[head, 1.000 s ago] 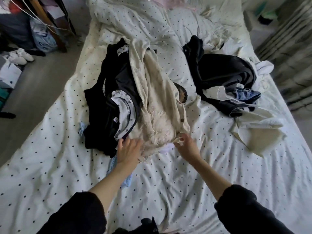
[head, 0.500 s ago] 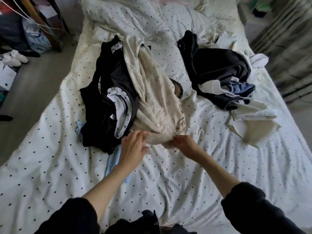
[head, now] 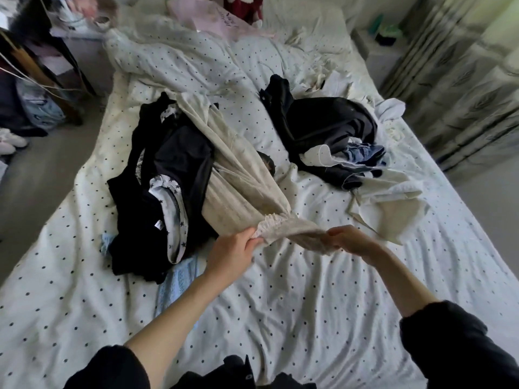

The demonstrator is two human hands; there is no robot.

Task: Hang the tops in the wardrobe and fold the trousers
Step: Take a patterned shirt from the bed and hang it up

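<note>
Left hand point(head: 231, 252), right hand point(head: 352, 240) outstretched, pinching cream garment point(head: 244, 192)

place: home bedroom | evidence: bed with dotted sheet point(head: 280, 318), rumpled duvet point(head: 182, 60), pillow point(head: 306, 26), heaps of clothes point(head: 168, 175), curtain point(head: 460, 88) on the right, shoes point(head: 11, 140) on the floor

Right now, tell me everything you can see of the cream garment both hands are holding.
The cream garment is long, of thin, crinkled cloth, with a gathered, frilled band at its near end. The left hand and the right hand each pinch that band and stretch it between them, just above the sheet. The rest trails away up the bed, lying partly over the black pile. Whether it is a top or trousers cannot be told.
</note>
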